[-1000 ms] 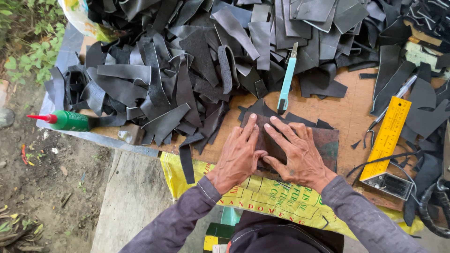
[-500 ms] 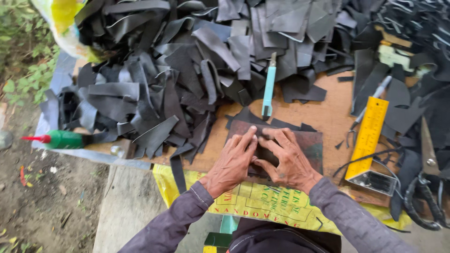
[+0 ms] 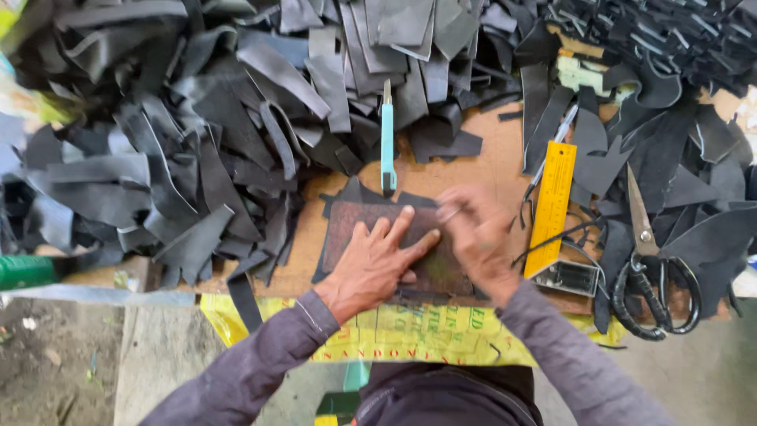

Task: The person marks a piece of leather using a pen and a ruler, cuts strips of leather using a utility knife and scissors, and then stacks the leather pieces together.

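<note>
My left hand (image 3: 377, 264) lies flat, fingers spread, on a dark brown rectangular sheet (image 3: 347, 225) that rests on black rubber pieces on the wooden board (image 3: 489, 166). To its right, my right hand (image 3: 475, 230) is blurred, with bent fingers pressing on the same sheet's right side; whether it pinches anything I cannot make out. A light blue utility knife (image 3: 387, 142) lies just beyond the sheet, pointing away from me.
A big heap of black rubber strips (image 3: 197, 134) fills the left and back. A yellow ruler (image 3: 551, 207), a metal square and black-handled scissors (image 3: 650, 268) lie at the right. A green bottle (image 3: 27, 270) sits at the far left edge. A yellow sack (image 3: 410, 335) hangs over the front edge.
The view has come closer and shifted. My hands have moved from side by side on the sheet: the left now lies flat across its middle, the right has moved to its right edge.
</note>
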